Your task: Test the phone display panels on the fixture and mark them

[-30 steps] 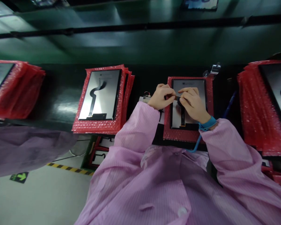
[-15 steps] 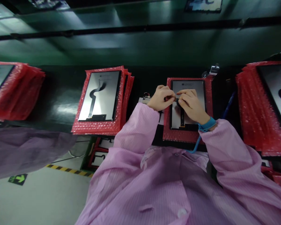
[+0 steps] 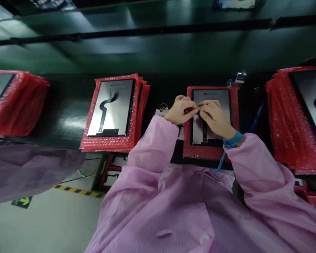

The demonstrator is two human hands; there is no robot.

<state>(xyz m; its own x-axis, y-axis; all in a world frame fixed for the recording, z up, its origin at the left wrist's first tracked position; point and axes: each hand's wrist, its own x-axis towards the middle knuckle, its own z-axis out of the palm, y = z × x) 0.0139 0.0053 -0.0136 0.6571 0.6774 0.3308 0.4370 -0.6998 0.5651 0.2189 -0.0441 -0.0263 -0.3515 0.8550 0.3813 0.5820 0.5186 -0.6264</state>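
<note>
In front of me an LCD panel (image 3: 218,95) lies back side up on a red bubble-wrap sleeve (image 3: 235,109). A dark flex cable (image 3: 204,131) runs up the panel from its lower edge to my fingers. My right hand (image 3: 213,116), with a blue wrist strap (image 3: 233,140), pinches the cable's upper end. My left hand (image 3: 183,109) is closed just left of it, fingertips meeting those of the right. A small dark bit shows between the left fingers; what it is stays hidden. Partly behind the left wrist lies a small pale device with wires (image 3: 162,111).
On the left, a stack of red sleeves (image 3: 85,144) carries another panel (image 3: 113,105); a further stack (image 3: 34,105) stands beyond. More sleeves (image 3: 281,123) pile up at right. A metal counter (image 3: 239,77) and a blue pen (image 3: 258,117) lie nearby. A co-worker's sleeve (image 3: 28,168) reaches in at left.
The view has shifted very slightly. Both hands stay at the cable's end, with only tiny movement of the fingertips.
</note>
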